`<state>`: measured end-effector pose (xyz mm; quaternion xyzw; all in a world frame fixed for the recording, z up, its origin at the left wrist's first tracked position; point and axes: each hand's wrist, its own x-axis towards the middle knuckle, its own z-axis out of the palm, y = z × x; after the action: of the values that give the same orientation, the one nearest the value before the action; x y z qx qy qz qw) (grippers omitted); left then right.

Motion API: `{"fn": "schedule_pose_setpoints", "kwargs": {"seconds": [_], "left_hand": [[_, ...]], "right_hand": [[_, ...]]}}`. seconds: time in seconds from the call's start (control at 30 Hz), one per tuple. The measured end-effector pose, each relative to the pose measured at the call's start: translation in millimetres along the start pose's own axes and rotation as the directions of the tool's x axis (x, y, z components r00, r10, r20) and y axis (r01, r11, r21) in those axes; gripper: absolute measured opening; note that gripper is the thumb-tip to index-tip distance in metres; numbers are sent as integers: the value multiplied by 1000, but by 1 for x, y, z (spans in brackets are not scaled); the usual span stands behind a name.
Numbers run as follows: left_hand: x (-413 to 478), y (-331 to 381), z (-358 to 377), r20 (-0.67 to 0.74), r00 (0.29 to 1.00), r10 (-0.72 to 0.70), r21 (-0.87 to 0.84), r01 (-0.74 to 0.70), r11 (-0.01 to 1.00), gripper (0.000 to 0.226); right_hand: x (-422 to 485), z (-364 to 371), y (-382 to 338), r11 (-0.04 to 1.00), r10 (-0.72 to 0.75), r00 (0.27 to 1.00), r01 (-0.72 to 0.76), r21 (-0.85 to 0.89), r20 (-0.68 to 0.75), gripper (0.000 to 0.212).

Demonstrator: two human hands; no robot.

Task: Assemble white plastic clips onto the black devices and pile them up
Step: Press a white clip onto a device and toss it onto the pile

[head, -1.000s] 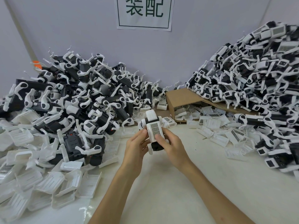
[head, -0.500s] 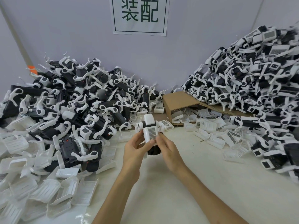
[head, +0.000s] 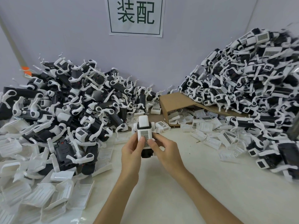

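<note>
We read one sign, a white sheet with a dark frame line on the wall, printed with two large dark characters: 装配. The white clip on the device, held by the left hand and right hand, carries a label of fine dark rows like a barcode grid, too small for us to read. We see the same labels on clips in the right pile and on loose clips by the cardboard, none legible.
</note>
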<state>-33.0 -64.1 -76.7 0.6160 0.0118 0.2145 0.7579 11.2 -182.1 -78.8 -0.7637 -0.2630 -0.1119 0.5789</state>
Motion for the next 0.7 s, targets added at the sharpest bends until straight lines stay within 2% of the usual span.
{"fn": "schedule_pose_setpoints", "kwargs": {"seconds": [0.07, 0.1, 0.13, 0.2, 0.23, 0.27, 0.33, 0.4, 0.43, 0.5, 0.57, 0.7], "left_hand": [[-2, 1, 0, -84, 976, 201, 221, -179, 959, 29], [-1, 1, -1, -88, 952, 294, 377, -241, 894, 32], [0, 0, -3, -61, 923, 379, 545, -288, 788, 36], [2, -3, -8, 54, 868, 494, 739, -367, 565, 42], [3, -4, -10, 107, 860, 500, 753, -398, 524, 42], [3, -3, -11, 146, 865, 479, 734, -420, 534, 41], [2, 0, -16, 197, 895, 401, 648, -426, 631, 35], [2, 0, -18, 220, 910, 352, 562, -413, 717, 25], [1, 1, -17, 209, 909, 359, 551, -413, 725, 22], [-1, 2, -16, 144, 907, 395, 560, -404, 723, 17], [-2, 2, -13, 48, 923, 382, 525, -349, 776, 10], [1, 3, -12, -90, 940, 330, 379, -274, 884, 14]], "right_hand": [[3, -5, 1, 998, -45, 996, 42, -43, -83, 27], [5, -9, 1, 998, -52, 989, 46, -44, -137, 33], [6, -14, 1, 998, -53, 985, 45, -50, -163, 45], [10, -26, 1, 991, -89, 992, 79, -106, -93, 70], [12, -32, 2, 984, -113, 993, 110, -139, -19, 76], [13, -37, 2, 980, -121, 991, 128, -155, 54, 77], [14, -43, -1, 989, -82, 986, 98, -108, 148, 71], [14, -45, -6, 1000, -20, 980, 17, 17, 199, 65], [14, -46, -8, 995, 15, 976, -36, 93, 217, 60], [15, -47, -11, 977, 79, 970, -122, 174, 231, 44], [17, -49, -11, 974, 126, 957, -170, 150, 261, 31], [15, -50, -11, 922, 217, 887, -324, 213, 407, 32]]}}
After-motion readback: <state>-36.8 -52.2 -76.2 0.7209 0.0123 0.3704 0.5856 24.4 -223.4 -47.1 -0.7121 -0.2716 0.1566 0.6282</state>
